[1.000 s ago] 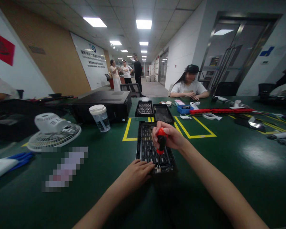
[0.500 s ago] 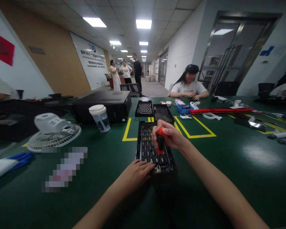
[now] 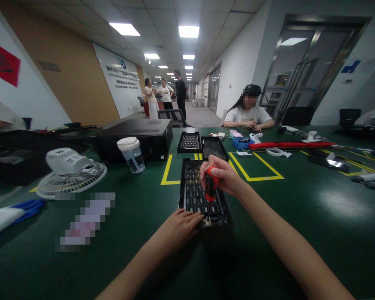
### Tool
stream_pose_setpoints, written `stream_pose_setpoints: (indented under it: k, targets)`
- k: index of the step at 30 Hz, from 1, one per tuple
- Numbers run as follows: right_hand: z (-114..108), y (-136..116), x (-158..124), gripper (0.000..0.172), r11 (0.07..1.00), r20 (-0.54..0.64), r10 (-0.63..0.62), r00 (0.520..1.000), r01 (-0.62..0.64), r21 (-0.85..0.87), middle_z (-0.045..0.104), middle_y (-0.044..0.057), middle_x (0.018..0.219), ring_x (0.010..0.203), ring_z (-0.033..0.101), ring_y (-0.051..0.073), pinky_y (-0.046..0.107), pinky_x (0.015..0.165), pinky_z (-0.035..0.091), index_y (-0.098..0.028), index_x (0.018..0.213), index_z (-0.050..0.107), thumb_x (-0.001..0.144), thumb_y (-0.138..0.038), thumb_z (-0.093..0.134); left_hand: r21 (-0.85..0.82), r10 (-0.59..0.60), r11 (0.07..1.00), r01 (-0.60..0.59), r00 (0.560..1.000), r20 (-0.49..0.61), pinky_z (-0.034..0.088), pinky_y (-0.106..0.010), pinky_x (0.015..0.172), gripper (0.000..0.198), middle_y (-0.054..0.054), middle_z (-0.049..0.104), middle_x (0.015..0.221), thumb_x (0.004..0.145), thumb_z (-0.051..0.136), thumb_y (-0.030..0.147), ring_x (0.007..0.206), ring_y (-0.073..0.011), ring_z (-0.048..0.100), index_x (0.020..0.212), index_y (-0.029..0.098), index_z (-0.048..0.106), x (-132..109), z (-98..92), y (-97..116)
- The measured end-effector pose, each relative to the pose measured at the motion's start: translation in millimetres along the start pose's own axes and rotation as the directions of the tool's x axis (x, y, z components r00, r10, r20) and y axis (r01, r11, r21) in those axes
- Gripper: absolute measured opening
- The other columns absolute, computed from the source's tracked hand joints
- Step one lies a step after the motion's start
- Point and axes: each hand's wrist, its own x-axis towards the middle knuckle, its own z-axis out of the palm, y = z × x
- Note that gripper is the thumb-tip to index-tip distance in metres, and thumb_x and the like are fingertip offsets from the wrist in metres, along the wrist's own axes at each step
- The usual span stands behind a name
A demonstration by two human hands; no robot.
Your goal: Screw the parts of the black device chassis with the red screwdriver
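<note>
A black rectangular case [image 3: 192, 200] with rows of dark cells inside lies in front of me on the green table. My right hand [image 3: 220, 177] is wrapped round the red and black handle of a screwdriver [image 3: 210, 185], its shaft pointing down into the near end of the case. The tip meets a small light-coloured part there; exactly what it touches is too small to tell. My left hand [image 3: 183, 225] lies flat on the near left edge of the case, fingers stretched toward the screwdriver tip.
Beyond the case stand a second black case [image 3: 189, 142] and a black tray [image 3: 214, 149]. To the left are a lidded water cup [image 3: 131, 154], a white fan [image 3: 70, 171] and a large black box [image 3: 134, 137]. A person [image 3: 249, 110] sits across the table.
The screwdriver handle has turned slightly in my right hand, which stays over the same spot. My left hand keeps its place on the case.
</note>
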Motion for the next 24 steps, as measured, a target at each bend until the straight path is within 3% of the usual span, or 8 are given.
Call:
stream_pose_setpoints:
  k: [11, 24]
  targets:
    - [2.3, -0.6, -0.4, 0.021, 0.996, -0.003, -0.038, 0.999, 0.038, -0.076, 0.059, 0.001, 0.078, 0.055, 0.058, 0.012, 0.027, 0.050, 0.048, -0.017, 0.074, 0.040, 0.079, -0.027, 0.058, 0.007, -0.010, 1.000, 0.010, 1.000, 0.020, 0.040, -0.039, 0.093, 0.042, -0.005, 0.056, 0.125, 0.085, 0.050, 0.025, 0.109, -0.0204, 0.055, 0.126, 0.023, 0.042, 0.3, -1.0, 0.8]
    - [2.9, -0.6, -0.5, 0.023, 0.978, -0.094, -0.085, 0.992, 0.065, -0.199, 0.055, -0.001, 0.075, 0.054, 0.057, 0.011, 0.027, 0.050, 0.050, -0.017, 0.071, 0.040, 0.077, -0.024, 0.062, 0.004, -0.012, 1.000, 0.012, 0.999, 0.035, 0.039, -0.039, 0.094, 0.042, -0.004, 0.055, 0.126, 0.085, 0.050, 0.025, 0.110, -0.0206, 0.054, 0.126, 0.022, 0.042, -0.1, -1.1, 1.9]
